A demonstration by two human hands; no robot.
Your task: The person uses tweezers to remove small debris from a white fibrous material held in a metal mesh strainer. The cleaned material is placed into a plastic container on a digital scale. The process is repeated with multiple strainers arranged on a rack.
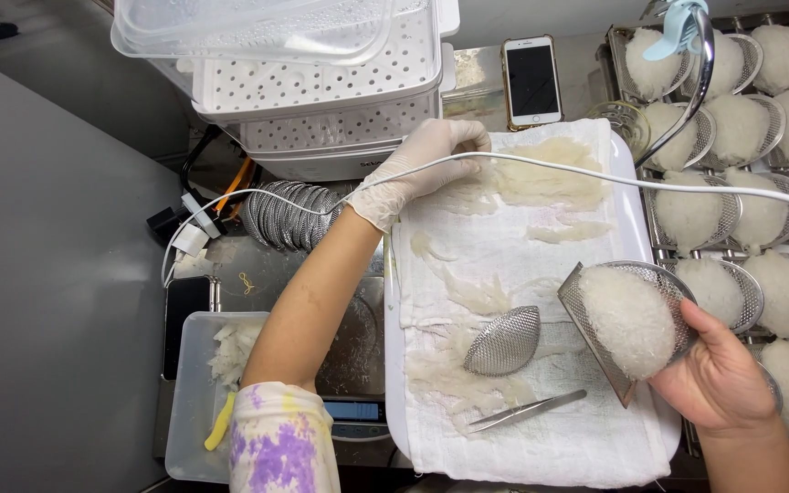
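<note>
Right hand (pixel 719 379) grips the mesh mould (pixel 627 315) by its rim, packed strands look soft, wet, fragile; gloved left hand (pixel 413 169) pinches loose strands (pixel 541 178) upper centre.

This looks like a small food-processing kitchen. A steel worktop (pixel 230 265) carries a white tray (pixel 636 192) lined with a damp cloth (pixel 541 246), a stacked perforated steamer (pixel 321 82), a digital scale (pixel 353 365) and tweezers (pixel 522 411). A rack (pixel 655 233) at the side holds rows of mesh moulds (pixel 760 215) filled with white fibrous food, and one hand (pixel 417 164) wears a disposable glove.
</note>
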